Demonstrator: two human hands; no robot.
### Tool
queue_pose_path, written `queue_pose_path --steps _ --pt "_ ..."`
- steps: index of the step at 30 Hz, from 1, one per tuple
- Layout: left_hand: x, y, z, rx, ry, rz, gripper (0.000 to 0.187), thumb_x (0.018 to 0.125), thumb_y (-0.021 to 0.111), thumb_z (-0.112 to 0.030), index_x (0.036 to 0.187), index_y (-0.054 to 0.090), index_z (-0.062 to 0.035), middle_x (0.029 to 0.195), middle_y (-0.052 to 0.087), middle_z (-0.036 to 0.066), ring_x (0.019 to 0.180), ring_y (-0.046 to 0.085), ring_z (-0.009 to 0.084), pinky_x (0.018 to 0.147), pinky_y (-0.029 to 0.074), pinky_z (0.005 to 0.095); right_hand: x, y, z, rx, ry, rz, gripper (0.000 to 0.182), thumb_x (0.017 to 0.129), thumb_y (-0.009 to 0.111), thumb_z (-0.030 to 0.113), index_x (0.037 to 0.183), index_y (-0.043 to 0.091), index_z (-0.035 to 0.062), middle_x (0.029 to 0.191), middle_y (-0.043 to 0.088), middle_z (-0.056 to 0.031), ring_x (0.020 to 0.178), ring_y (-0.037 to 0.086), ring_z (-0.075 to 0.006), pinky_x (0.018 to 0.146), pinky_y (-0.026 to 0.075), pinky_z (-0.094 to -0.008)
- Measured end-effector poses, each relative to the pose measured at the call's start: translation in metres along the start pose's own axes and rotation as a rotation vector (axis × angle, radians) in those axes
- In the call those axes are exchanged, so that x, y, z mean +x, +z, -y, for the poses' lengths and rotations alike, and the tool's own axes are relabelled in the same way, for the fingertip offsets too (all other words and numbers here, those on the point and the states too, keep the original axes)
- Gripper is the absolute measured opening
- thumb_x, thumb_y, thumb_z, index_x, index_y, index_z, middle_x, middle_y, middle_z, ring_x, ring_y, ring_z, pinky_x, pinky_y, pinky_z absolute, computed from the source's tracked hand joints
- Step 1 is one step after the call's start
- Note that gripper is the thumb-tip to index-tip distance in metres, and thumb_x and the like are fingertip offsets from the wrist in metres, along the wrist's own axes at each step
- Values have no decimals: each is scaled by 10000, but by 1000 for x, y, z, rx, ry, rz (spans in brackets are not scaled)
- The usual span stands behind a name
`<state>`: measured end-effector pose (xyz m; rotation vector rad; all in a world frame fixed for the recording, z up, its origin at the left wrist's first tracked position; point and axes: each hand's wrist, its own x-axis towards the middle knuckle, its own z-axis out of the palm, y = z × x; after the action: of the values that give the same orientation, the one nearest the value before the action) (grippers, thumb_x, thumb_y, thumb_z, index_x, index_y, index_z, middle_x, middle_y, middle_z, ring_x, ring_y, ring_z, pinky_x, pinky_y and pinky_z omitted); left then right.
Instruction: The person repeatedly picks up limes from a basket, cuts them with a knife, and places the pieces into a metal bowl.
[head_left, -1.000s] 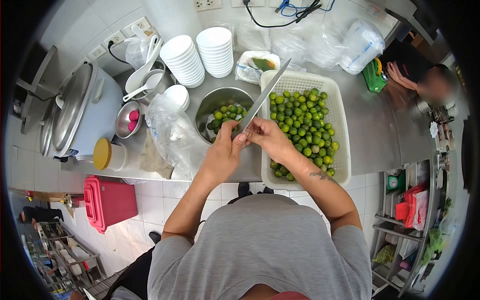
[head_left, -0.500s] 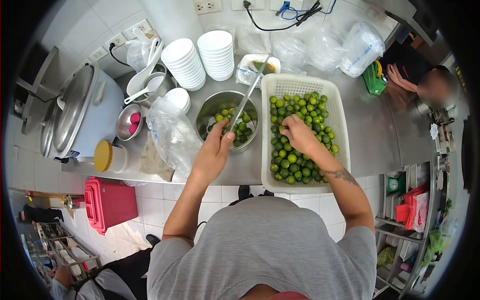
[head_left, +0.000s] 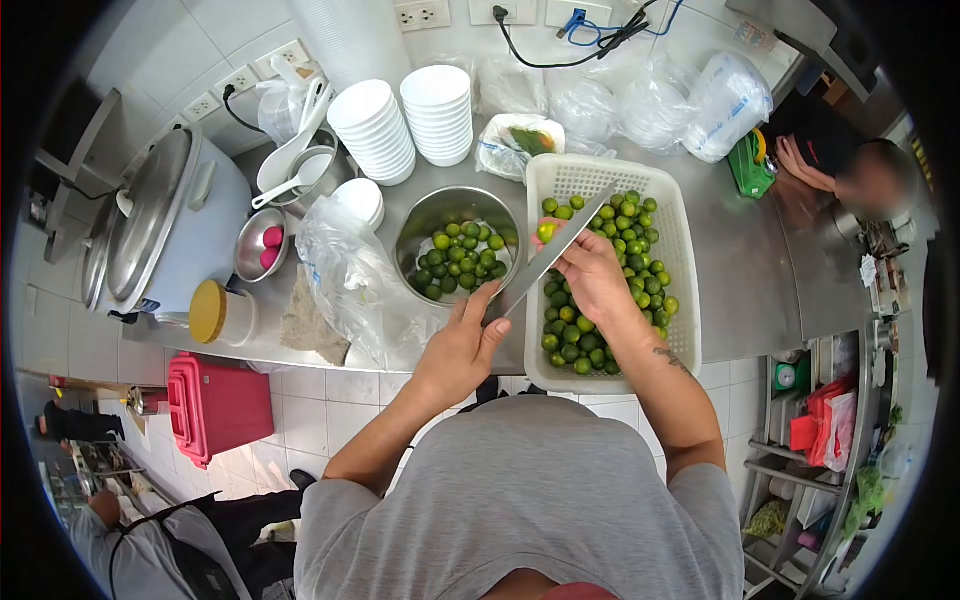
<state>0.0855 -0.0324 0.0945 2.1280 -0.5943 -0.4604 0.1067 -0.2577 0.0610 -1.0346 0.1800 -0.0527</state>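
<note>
My left hand (head_left: 458,352) is closed on a knife (head_left: 550,255), whose long blade slants up and right over the near left edge of the basket. Behind the blade, my right hand (head_left: 598,275) is closed with a yellowish-green lime (head_left: 547,231) at its fingertips; the blade partly covers the fingers. Below it, a white perforated basket (head_left: 682,345) holds many small green limes (head_left: 590,335). To the left stands a steel pot (head_left: 402,225) with several limes (head_left: 460,258) in its bottom.
White bowls (head_left: 372,130) are stacked at the back. A plastic bag (head_left: 345,270), a yellow-lidded jar (head_left: 218,312) and a metal bowl (head_left: 245,255) with pink items lie left. A green scale (head_left: 750,165) stands back right, near another person (head_left: 815,140). Someone else is at lower left.
The knife has swung from over the pot to the right, across the basket's edge. My right hand has lifted from the pile with a lime and turned toward the blade.
</note>
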Motion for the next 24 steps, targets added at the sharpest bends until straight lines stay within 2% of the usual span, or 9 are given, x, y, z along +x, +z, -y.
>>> queue_pose_path --steps 6,14,20,23,24 --pt "-3 -1 -8 94 -5 -98 509 1016 425 -317 1460 298 -103 1161 514 245 919 589 421 808 481 465 -4 28 -9 109 42 17 255 951 539 70 1179 590 -31 1020 665 -100 955 624 -159 809 480 -284" --pt "14 -8 -4 109 35 -167 507 1029 388 -332 1472 281 -108 1187 501 271 929 594 436 811 481 461 -8 48 -33 -131 4 93 202 956 526 60 1114 622 -20 954 645 -47 821 555 -99 743 445 -232" --pt "34 -8 9 -16 44 -228 394 1032 412 -313 1281 387 -8 1080 583 235 918 613 335 802 478 394 -9 57 -39 -262 12 116 233 955 532 84 1137 595 -47 942 633 -46 842 577 -115 751 482 -265" --pt "40 -14 7 -16 -25 -212 349 1028 443 -301 1185 400 8 978 604 183 900 598 269 786 469 359 -2 52 -42 -238 34 159 261 948 540 91 1174 586 -32 943 634 -57 844 595 -134 749 497 -277" --pt "41 -16 8 -64 -25 -198 347 1027 450 -300 1182 403 7 976 603 176 901 591 255 786 467 356 0 52 -34 -324 21 151 268 941 546 88 1182 587 -22 941 634 -62 843 599 -137 744 500 -280"
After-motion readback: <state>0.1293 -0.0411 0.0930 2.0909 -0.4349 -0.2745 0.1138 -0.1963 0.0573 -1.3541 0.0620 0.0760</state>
